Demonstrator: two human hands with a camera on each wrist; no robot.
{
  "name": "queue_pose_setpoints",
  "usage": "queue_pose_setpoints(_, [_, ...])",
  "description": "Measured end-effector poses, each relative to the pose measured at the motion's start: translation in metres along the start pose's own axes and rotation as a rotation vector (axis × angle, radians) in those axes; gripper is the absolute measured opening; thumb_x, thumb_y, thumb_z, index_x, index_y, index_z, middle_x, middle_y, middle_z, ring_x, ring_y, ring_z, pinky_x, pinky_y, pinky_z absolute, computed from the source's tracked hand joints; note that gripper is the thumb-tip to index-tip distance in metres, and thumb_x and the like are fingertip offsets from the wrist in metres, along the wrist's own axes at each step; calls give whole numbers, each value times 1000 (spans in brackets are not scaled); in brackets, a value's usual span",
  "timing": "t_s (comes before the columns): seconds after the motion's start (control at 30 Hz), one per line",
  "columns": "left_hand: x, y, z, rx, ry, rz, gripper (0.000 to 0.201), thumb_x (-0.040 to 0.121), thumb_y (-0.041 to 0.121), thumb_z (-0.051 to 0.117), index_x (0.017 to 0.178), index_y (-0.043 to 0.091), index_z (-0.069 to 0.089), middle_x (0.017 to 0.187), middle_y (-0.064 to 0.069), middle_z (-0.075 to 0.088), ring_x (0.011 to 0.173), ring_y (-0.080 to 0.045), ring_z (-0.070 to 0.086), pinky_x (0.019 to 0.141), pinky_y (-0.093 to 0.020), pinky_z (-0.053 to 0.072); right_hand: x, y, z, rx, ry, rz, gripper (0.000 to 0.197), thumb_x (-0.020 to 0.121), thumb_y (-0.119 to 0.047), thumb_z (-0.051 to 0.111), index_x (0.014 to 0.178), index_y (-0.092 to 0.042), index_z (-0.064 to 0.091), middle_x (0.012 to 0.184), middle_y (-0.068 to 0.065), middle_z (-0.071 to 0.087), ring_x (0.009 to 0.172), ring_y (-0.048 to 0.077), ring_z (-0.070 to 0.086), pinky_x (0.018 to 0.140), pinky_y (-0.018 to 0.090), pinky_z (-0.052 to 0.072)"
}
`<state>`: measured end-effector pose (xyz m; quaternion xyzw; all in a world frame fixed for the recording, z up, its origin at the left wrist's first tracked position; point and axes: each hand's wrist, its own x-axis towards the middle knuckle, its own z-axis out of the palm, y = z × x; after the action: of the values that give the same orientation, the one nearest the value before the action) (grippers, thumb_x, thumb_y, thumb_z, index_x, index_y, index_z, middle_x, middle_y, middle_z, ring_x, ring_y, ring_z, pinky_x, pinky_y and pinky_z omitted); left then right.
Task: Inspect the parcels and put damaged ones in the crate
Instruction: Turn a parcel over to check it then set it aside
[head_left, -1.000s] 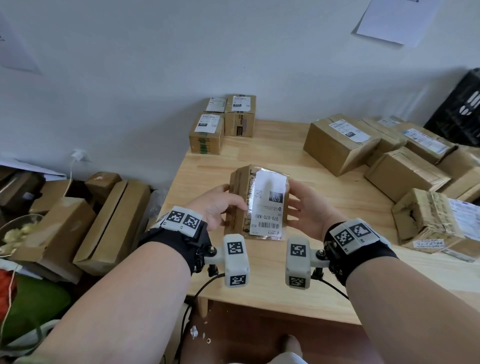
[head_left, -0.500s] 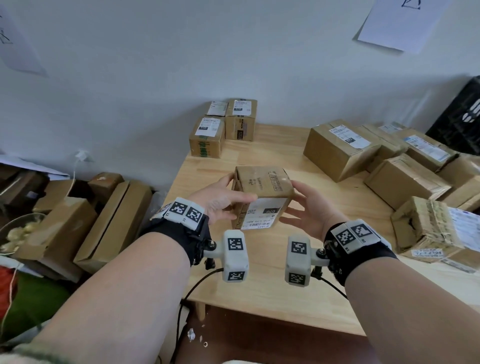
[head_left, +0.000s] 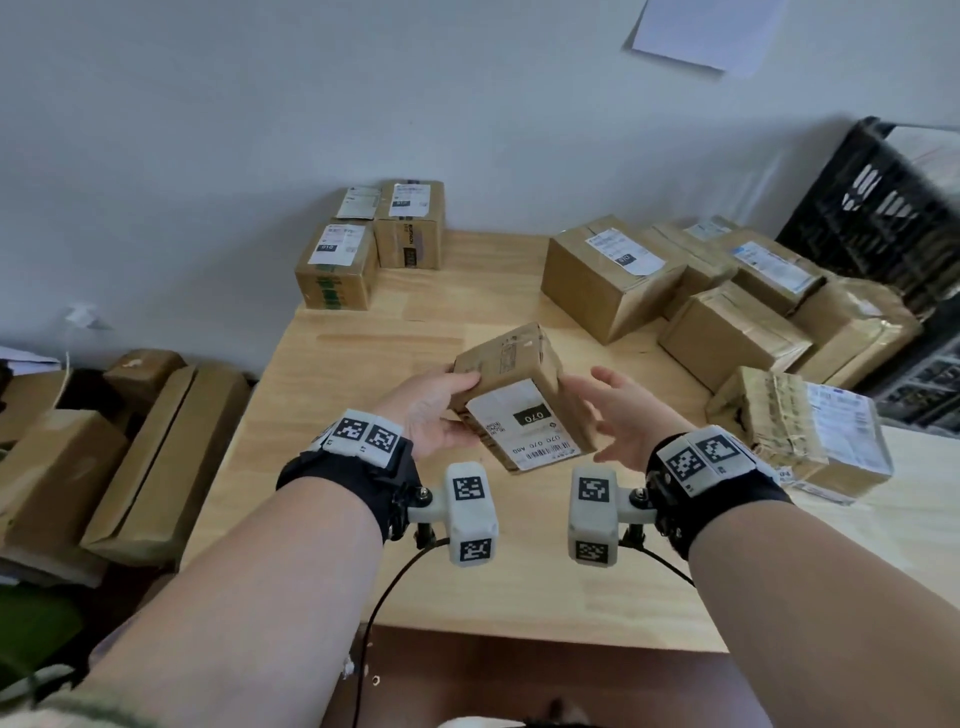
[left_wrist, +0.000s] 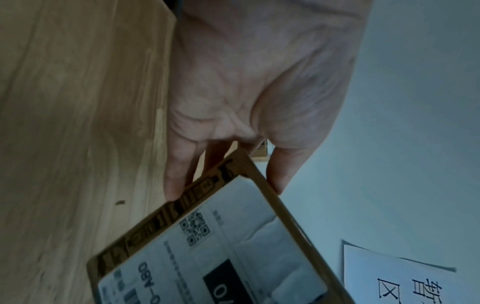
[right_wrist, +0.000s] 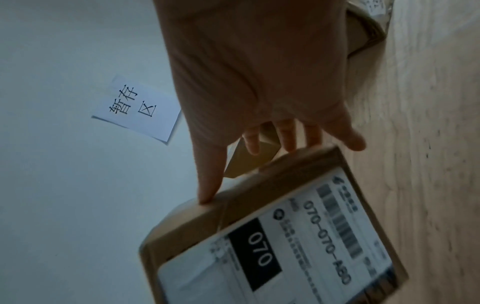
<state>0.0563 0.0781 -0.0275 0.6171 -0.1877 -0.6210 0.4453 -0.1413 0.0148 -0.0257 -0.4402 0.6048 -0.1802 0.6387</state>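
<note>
Small brown parcel (head_left: 519, 395) is up off the table (head_left: 363, 364), tilted, white label w/ "070" in a black bar facing me. My left hand (head_left: 434, 410) has it by the left end: thumb over the top edge, fingers (left_wrist: 179, 174) under & behind, curled round the corner. My right hand (head_left: 618, 421) is on the other side w/ fingers spread & mostly straight; from the right wrist cam the thumb tip (right_wrist: 207, 193) touches the parcel's edge, the other fingers reach past its far end, not wrapped round it. So the left does the gripping and the right only steadies.

Parcel sits above mid-table, approx. in front of me. Heap of bigger parcels (head_left: 727, 312) to the right, incl. a crumpled, heavily taped one (head_left: 795, 431) near my right wrist. Three small boxes (head_left: 374, 244) at the back by the wall. Black crate (head_left: 872, 218) far right, well apart from the parcel. More cartons (head_left: 104, 457) on the floor to the left. Paper sheet (right_wrist: 137, 109) w/ printed characters on the wall.
</note>
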Motion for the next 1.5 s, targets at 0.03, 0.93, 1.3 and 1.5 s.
queue_pose_setpoints(0.03, [3,-2,4,-21,-9,-9,44,98,17,54,141,16,42,95,-10,58,82,-32,64,86,-47,51,0,2,-3,-20,-17,31,86,75,-52,76,146,-27,35,138,10,54,125,34,51,107,66,33])
queue_pose_setpoints(0.93, [29,-65,43,135,-60,-108,23,102,21,44,123,24,52,100,-3,60,84,-32,58,75,-42,52,-19,102,-32,362,305,1,57,91,-38,67,140,-24,43,119,-1,54,123,26,42,107,54,37])
queue_pose_setpoints(1.3, [24,-48,22,92,-54,-78,25,96,35,56,86,14,66,83,-7,60,66,-22,50,71,-35,49,-10,78,-18,352,266,-2,40,92,-48,60,124,-32,41,139,1,47,126,31,39,109,61,28])
queue_pose_setpoints(1.5, [23,-40,9,102,-28,-40,23,98,38,53,99,17,62,98,-11,63,71,-17,50,73,-34,53,-6,69,-12,244,237,17,64,90,-58,57,142,-24,43,139,1,46,124,32,40,105,59,30])
